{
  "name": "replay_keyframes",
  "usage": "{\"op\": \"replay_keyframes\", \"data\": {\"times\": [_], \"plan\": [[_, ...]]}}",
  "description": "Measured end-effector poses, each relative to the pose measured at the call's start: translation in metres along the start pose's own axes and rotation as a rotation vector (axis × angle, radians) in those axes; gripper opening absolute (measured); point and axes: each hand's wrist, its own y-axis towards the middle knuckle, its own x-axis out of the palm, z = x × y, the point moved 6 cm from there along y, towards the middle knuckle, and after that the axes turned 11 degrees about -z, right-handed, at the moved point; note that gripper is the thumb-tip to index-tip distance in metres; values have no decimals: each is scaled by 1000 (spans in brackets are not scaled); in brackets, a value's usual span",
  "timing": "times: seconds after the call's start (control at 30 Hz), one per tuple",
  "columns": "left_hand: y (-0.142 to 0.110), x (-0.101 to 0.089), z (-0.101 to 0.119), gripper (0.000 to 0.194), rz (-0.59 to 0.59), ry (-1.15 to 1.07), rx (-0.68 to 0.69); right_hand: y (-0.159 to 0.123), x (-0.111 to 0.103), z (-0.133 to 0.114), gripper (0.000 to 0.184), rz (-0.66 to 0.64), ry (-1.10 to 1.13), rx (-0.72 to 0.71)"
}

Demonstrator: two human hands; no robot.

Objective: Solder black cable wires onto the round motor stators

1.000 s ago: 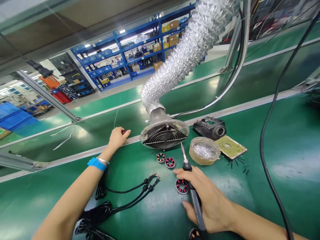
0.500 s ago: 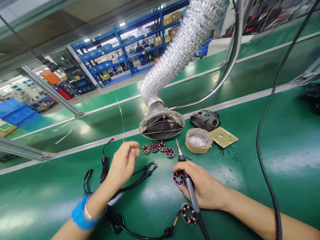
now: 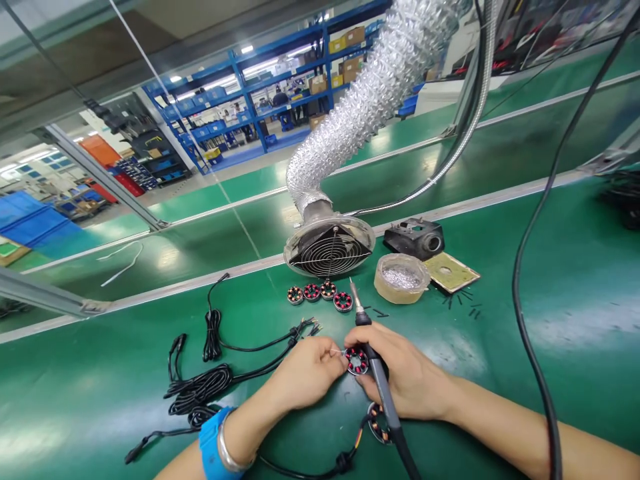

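Observation:
My right hand grips a soldering iron like a pen, tip pointing up and away toward the fume fan. Just left of that hand, a small round stator with red coils lies on the green mat. My left hand, with a blue wrist strap, pinches a thin solder wire whose end reaches the stator. Another stator with orange coils, attached to a black cable, lies under my right wrist.
Several stators sit in a row before the fume extractor fan and its foil duct. A tin-filled dish, yellow sponge tray and black iron stand are behind. Black cable bundles lie left. A cord hangs right.
My left hand came back from the far belt edge, passed over the mat, and now pinches solder wire at the red stator. More stators appeared in the row. The right hand barely moved.

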Motion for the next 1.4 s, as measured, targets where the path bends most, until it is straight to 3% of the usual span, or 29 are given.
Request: {"op": "replay_keyframes", "data": {"times": [0.2, 0.4, 0.53, 0.63, 0.77, 0.87, 1.0, 1.1, 1.23, 1.4], "plan": [[4, -10, -4, 26, 47, -93, 2, 0, -2, -1, 43, 40, -6, 3], [-6, -3, 8, 29, 7, 224, -53, -1, -2, -1, 42, 32, -19, 4], [-2, 0, 2, 17, -42, 77, -26, -1, -2, 0, 46, 21, -11, 21], [3, -1, -1, 24, -98, -141, 6, 0, -1, 1, 47, 21, 11, 29], [4, -11, -3, 40, -23, -292, -41, 0, 0, 3, 49, 23, 45, 30], [2, -12, -1, 50, 10, -265, -51, 0, -1, 4, 50, 40, 60, 35], [1, -7, 6, 61, -15, -89, 35, 0, -1, 5, 47, 30, 55, 64], [3, -4, 4, 64, -44, -108, 37, 0, -1, 4, 47, 23, 63, 55], [4, -5, -2, 59, -19, -176, 1, -1, 1, 5, 51, 10, 71, 47], [-9, -8, 6, 25, 77, 184, 47, 0, -2, 3, 48, 26, 51, 38]]}}
